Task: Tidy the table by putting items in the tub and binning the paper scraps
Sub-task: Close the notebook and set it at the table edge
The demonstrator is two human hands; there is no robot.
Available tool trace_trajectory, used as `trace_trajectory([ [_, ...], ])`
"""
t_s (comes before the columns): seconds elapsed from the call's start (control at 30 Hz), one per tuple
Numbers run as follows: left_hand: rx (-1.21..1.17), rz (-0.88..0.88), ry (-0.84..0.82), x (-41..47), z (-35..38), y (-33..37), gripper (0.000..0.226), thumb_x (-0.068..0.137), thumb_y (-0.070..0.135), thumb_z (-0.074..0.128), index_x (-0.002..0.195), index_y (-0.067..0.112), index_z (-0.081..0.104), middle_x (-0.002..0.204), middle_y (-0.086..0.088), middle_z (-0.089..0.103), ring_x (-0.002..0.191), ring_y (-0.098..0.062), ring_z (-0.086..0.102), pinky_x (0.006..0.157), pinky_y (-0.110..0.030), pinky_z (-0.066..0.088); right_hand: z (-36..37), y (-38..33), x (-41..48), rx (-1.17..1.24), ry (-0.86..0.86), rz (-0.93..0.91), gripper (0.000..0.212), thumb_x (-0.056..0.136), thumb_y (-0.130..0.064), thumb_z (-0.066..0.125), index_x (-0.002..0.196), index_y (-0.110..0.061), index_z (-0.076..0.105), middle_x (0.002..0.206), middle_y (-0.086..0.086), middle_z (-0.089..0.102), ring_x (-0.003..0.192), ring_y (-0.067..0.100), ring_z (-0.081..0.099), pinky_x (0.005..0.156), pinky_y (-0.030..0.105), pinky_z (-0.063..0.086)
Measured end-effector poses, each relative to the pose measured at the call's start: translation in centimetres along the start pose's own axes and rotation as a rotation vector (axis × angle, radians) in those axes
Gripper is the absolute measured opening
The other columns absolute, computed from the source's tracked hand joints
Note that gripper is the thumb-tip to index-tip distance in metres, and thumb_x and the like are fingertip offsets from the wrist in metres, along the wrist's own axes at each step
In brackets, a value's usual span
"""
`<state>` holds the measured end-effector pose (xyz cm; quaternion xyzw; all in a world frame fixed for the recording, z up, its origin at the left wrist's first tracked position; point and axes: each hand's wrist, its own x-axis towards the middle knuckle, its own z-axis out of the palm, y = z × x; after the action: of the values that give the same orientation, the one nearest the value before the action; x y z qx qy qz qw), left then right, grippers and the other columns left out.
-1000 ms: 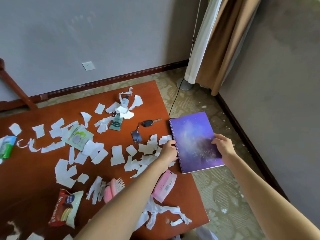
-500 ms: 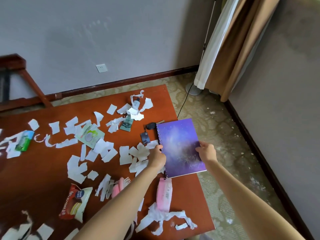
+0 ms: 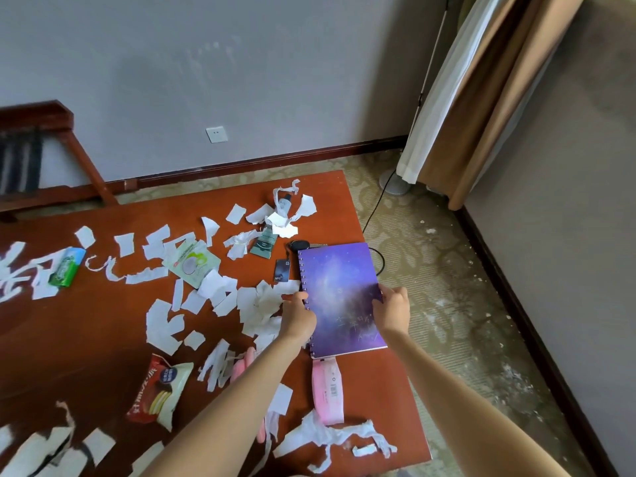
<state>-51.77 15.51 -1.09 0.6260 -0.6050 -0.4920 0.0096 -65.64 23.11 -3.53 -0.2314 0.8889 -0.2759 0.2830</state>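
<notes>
Head view: a purple notebook (image 3: pixel 339 297) lies at the table's (image 3: pixel 103 339) right edge, gripped between both hands. The left hand (image 3: pixel 297 316) holds its spiral side, the right hand (image 3: pixel 392 309) its outer edge; paper scraps (image 3: pixel 258 301) lie just left.

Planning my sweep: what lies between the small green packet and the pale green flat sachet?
Between the green packet and pale green sachet, only torn white paper scraps on the red-brown table; head view.

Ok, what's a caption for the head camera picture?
Left hand and right hand grip a purple notebook at the edge of a scrap-strewn table.
</notes>
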Motion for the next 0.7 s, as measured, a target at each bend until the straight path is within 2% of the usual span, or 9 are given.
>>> trace_trajectory([
  [0.17, -0.035, -0.008, 0.013, -0.3, -0.4, -0.7, 0.040, 0.093, -0.003, 0.039, 0.132, 0.006, 0.043, 0.133, -0.018, 0.048, 0.115, -0.031, 0.053, 0.078, -0.029, 0.047, 0.5, -0.5, -0.5, -0.055, -0.027, -0.042, 0.043, 0.088, 0.004, 0.043, 0.130, -0.002, 0.053, 0.119, 0.017, 0.046, 0.111, 0.032, 0.047, 0.094, 0.029, 0.038],
  [0.37, -0.073, -0.023, -0.022, -0.3, -0.7, -0.9, 0.048, 0.090, -0.006, 0.037, 0.135, 0.010, 0.041, 0.132, -0.016, 0.046, 0.101, -0.025, 0.053, 0.069, -0.024, 0.045, 1.0, -0.5, -1.0, -0.149, 0.025, -0.070, 0.035, 0.085, 0.007, 0.039, 0.113, 0.006, 0.059, 0.111, 0.021, 0.049, 0.106, 0.037, 0.047, 0.092, 0.042, 0.043],
  [0.53, -0.143, -0.024, -0.069, -0.4, -1.1, -1.2, 0.048, 0.091, -0.006, 0.038, 0.136, 0.009, 0.042, 0.116, -0.011, 0.055, 0.096, -0.024, 0.056, 0.089, -0.038, 0.052, 1.1, -0.5, -1.0, -0.151, 0.027, -0.053, 0.037, 0.085, 0.007, 0.037, 0.116, 0.006, 0.058, 0.115, 0.020, 0.048, 0.107, 0.036, 0.046, 0.094, 0.040, 0.042],
  [0.6, -0.181, -0.036, -0.101, -0.5, -1.4, -1.4, 0.048, 0.090, -0.008, 0.038, 0.135, 0.011, 0.043, 0.124, -0.012, 0.053, 0.099, -0.024, 0.056, 0.092, -0.040, 0.052, 1.0, -0.7, -1.1, -0.130, 0.051, -0.039, 0.037, 0.085, 0.005, 0.039, 0.118, 0.004, 0.057, 0.116, 0.020, 0.047, 0.108, 0.037, 0.046, 0.093, 0.039, 0.042],
  [0.7, -0.240, -0.045, -0.156, -1.0, -2.1, -1.3, 0.048, 0.090, -0.007, 0.039, 0.133, 0.013, 0.045, 0.130, -0.011, 0.052, 0.108, -0.025, 0.057, 0.096, -0.041, 0.052, 0.7, -1.2, -1.7, -0.113, 0.177, -0.035, 0.035, 0.080, 0.005, 0.048, 0.115, 0.004, 0.057, 0.116, 0.022, 0.047, 0.107, 0.038, 0.045, 0.091, 0.041, 0.039],
])
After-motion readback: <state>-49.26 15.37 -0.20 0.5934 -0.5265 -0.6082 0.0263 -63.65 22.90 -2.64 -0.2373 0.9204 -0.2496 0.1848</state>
